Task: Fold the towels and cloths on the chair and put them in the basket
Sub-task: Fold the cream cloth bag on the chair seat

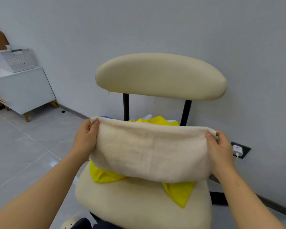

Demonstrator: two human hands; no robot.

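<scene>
Stretching left-to-right between both hands (85,138), the cream towel (150,151) hangs level.

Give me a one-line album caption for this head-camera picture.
Left hand and right hand pinch the top corners of a cream towel above a chair holding yellow cloth.

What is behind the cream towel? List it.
A yellow cloth lies on the chair behind the cream towel, with a blue-and-white piece peeking above. It hides their middles and anything else there.
</scene>
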